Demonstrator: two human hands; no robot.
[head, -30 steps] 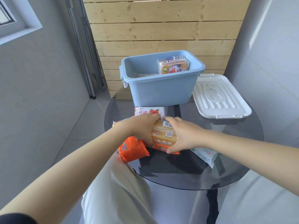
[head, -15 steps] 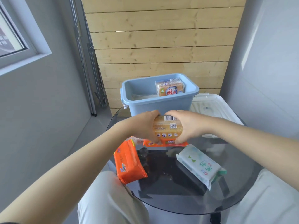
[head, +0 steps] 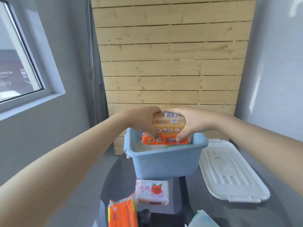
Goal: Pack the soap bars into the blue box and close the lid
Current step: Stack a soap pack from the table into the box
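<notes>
Both hands hold a stack of soap packs above the open blue box (head: pixel 164 161): a yellow soap pack (head: pixel 168 124) on top of an orange soap pack (head: pixel 165 140). My left hand (head: pixel 144 122) grips the stack's left side and my right hand (head: pixel 191 123) its right side. The stack's lower edge dips just inside the box rim at the back. The box interior is mostly hidden. On the glass table in front of the box lie a white rose-print soap pack (head: pixel 152 191), an orange soap pack (head: pixel 122 213) and a pale green-white pack (head: pixel 200 219).
The white lid (head: pixel 229 172) lies flat on the round dark glass table (head: pixel 188 207), right of the box. A wooden slat wall stands behind the table, grey walls on both sides, a window at the left.
Both hands lifted the stacked soap packs off the table and carried them forward over the box. The view tilted up.
</notes>
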